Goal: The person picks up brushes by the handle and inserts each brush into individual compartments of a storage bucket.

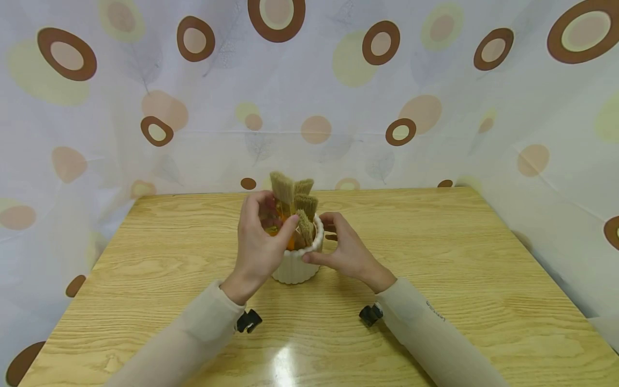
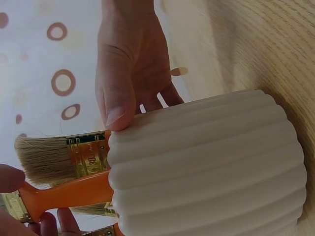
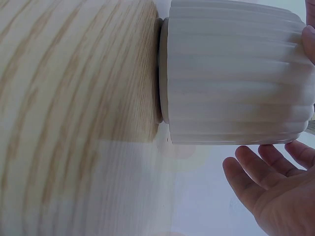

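A white ribbed pot (image 1: 296, 269) stands upright on the table, holding several paintbrushes (image 1: 306, 204), bristles up. My left hand (image 1: 261, 242) pinches one orange-handled paintbrush (image 2: 69, 193) near its metal ferrule. In the left wrist view that brush sits higher than the others, its handle's lower part still behind the rim. My right hand (image 1: 348, 250) holds the pot by the right side of its rim, thumb in front and fingers behind. The right wrist view has its fingers (image 3: 261, 169) against the pot's side. My left hand hides part of the pot's contents.
The wood-grain table (image 1: 435, 242) extends on both sides of the pot. A patterned white cloth (image 1: 314, 97) hangs behind it and along both sides. Black clips (image 1: 370, 315) are at both sleeve cuffs.
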A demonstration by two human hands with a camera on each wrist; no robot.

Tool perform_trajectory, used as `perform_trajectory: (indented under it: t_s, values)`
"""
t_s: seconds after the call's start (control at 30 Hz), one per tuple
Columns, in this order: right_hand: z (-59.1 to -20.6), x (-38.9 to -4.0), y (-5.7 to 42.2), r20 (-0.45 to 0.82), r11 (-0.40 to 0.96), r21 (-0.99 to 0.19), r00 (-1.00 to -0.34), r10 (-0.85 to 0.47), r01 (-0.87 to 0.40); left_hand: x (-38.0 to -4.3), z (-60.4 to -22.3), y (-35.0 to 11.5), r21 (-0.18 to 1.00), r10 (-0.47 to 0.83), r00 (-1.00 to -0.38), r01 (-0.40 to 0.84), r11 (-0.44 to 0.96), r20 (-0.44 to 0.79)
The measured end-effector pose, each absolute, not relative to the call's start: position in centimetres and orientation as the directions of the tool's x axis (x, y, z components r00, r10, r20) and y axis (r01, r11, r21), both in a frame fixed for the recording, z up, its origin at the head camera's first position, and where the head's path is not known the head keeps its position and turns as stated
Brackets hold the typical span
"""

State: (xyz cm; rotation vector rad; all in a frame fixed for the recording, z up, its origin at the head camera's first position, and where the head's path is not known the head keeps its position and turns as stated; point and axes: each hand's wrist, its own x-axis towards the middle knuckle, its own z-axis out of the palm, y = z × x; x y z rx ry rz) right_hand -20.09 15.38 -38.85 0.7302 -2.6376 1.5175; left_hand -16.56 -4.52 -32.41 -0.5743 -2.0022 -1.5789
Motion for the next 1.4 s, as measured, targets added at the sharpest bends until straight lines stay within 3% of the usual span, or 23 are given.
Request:
perform_trajectory:
  t_s: [0.47, 0.9, 1.4]
  values:
    - [-39.0, -20.1, 15.3, 0.229, 0.422, -0.821, -0.899, -0.375, -0.385, -14.2, -30.3, -4.4, 0.782, -0.032, -0.790, 0.599, 0.173, 0.613]
    - [-39.0, -20.1, 15.3, 0.242, 0.419, -0.819, -0.898, -0.368, -0.393, -16.4, -34.7, -4.6, 0.773, -0.024, -0.786, 0.602, 0.201, 0.618]
    - [-38.8, -19.9, 15.2, 0.236, 0.412, -0.825, -0.899, -0.369, -0.386, -16.4, -35.6, -4.3, 0.732, -0.016, -0.761, 0.617, 0.288, 0.648]
